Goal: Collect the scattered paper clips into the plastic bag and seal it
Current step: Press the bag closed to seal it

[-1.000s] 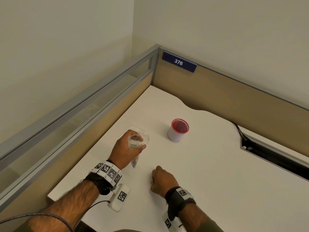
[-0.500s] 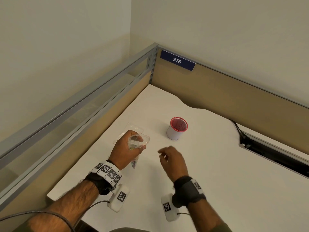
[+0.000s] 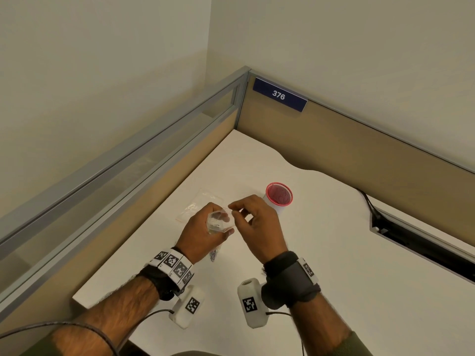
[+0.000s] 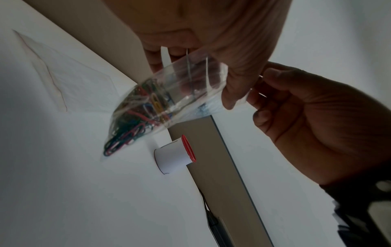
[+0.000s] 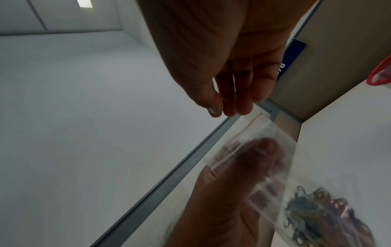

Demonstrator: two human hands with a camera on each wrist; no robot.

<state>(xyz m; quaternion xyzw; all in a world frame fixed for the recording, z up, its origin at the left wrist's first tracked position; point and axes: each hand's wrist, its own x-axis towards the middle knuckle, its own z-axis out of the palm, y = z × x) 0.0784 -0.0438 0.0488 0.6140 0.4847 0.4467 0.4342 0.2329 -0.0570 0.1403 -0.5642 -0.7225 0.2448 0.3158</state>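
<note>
My left hand (image 3: 203,232) grips a clear plastic bag (image 3: 219,222) upright above the white table, its mouth held wide. Coloured paper clips (image 4: 131,127) fill the bag's lower tip, which hangs below my fist (image 3: 213,255). My right hand (image 3: 232,208) hovers at the far rim of the mouth. Its thumb and fingertips (image 5: 224,108) are pinched together as on a paper clip too small to make out. The right wrist view shows the bag's zip strip (image 5: 237,147) just below those fingertips. No loose clips show on the table.
A white cup with a red rim (image 3: 279,199) stands just right of my hands. A second, empty clear bag (image 3: 199,205) lies flat behind the left hand. Partition walls close the left and back sides. A dark cable slot (image 3: 424,242) runs along the right.
My right hand lifted from the table in front of me and moved up and left to the bag's mouth. The left hand kept the bag in the same spot.
</note>
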